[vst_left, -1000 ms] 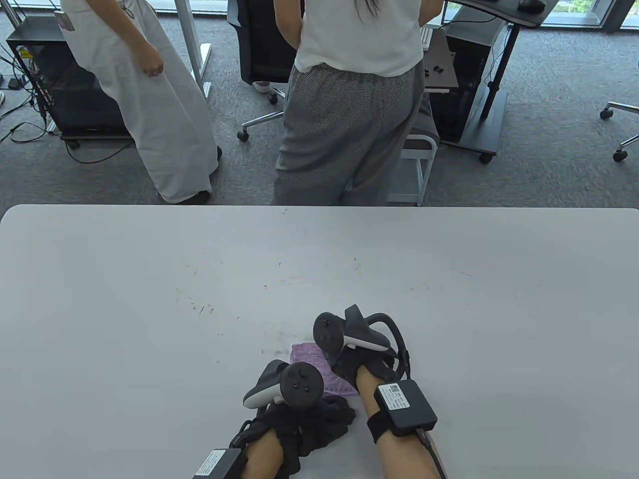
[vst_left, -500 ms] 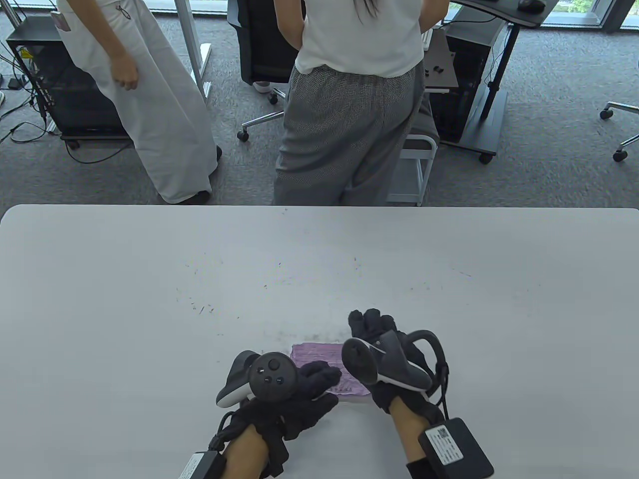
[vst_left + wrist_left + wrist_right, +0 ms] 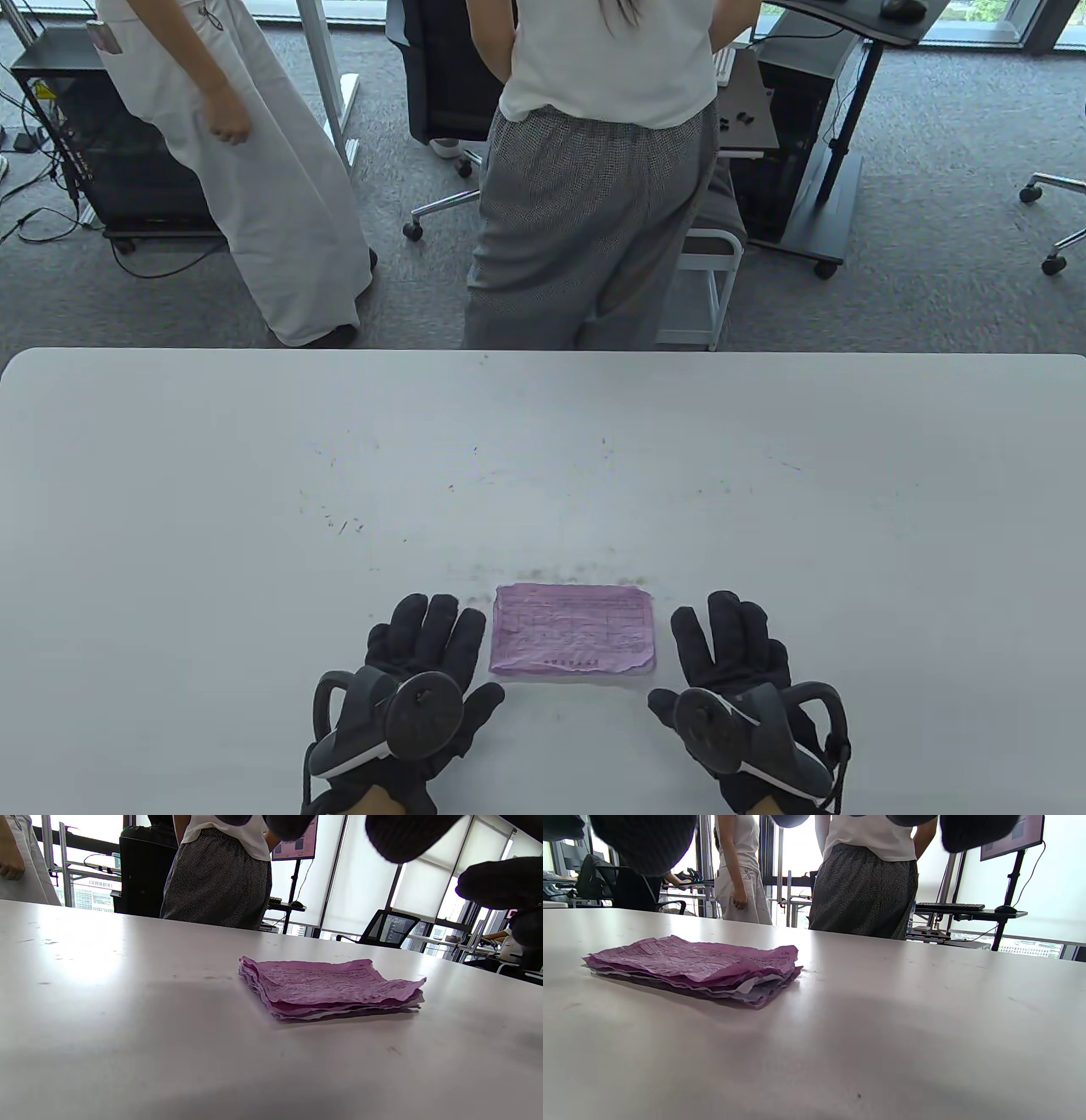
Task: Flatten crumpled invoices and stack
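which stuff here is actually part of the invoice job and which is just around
Part of the job:
- stack of purple invoices
- left hand, right hand, flat on the table beside it

Just around:
- two people standing behind
- office chair
- desks beyond

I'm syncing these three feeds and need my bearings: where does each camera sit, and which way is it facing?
Table view: high above, looking down at the white table; left hand and right hand lie flat beside the pink invoice stack.
Left wrist view: low by the tabletop, facing the stack on its right; gloved fingertips at top.
Right wrist view: low, stack on its left; fingertips at top.
Shared: all see the stack.
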`<state>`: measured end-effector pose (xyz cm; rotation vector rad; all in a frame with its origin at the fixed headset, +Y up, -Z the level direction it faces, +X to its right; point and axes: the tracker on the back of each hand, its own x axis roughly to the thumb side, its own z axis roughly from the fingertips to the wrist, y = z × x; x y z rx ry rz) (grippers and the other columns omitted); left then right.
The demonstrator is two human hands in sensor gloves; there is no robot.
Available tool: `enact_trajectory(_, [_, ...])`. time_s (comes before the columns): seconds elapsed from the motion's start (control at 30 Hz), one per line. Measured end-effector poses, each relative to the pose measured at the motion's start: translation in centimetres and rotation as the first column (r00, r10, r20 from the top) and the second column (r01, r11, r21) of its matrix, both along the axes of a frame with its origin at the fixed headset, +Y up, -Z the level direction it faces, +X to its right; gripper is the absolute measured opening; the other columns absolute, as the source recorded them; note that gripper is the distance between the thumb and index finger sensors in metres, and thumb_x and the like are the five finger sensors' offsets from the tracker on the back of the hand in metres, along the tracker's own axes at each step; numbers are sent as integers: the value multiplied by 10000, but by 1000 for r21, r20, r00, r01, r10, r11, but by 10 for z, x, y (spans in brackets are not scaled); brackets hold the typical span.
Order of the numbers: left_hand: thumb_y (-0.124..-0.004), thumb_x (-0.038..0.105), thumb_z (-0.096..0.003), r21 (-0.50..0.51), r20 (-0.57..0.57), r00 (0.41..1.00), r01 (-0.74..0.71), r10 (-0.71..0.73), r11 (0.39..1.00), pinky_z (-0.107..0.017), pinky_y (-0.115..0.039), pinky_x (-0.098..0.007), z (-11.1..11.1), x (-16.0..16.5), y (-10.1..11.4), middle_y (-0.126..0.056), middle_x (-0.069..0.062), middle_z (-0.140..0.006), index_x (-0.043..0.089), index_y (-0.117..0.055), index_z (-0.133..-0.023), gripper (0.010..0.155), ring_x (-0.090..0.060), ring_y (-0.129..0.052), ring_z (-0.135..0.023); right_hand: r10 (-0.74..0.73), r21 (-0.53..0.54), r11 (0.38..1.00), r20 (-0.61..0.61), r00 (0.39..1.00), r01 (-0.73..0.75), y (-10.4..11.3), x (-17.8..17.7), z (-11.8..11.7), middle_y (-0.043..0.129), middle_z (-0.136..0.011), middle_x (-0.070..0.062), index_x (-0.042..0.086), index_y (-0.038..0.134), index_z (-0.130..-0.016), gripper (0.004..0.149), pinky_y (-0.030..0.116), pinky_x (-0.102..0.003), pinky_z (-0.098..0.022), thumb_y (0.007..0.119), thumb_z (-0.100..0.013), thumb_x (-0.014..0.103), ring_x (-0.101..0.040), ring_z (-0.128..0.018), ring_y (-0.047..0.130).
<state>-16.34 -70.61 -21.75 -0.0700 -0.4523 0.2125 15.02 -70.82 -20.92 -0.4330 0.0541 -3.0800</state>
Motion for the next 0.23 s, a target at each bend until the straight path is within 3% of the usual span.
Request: enact_trajectory(0.23, [-679,519,-586,17,7,999,-44,44,999,-650,-380,-775,1,-2,1,-289,-228,-1147,81,-466,-1141,738,-608,-271,-1039,-2,-18,1000,20,1000,3,-4,5,-3,237,-1104,-333,159,291,-1078,853,554,-714,-592,708,-490,616,-591,-945,403])
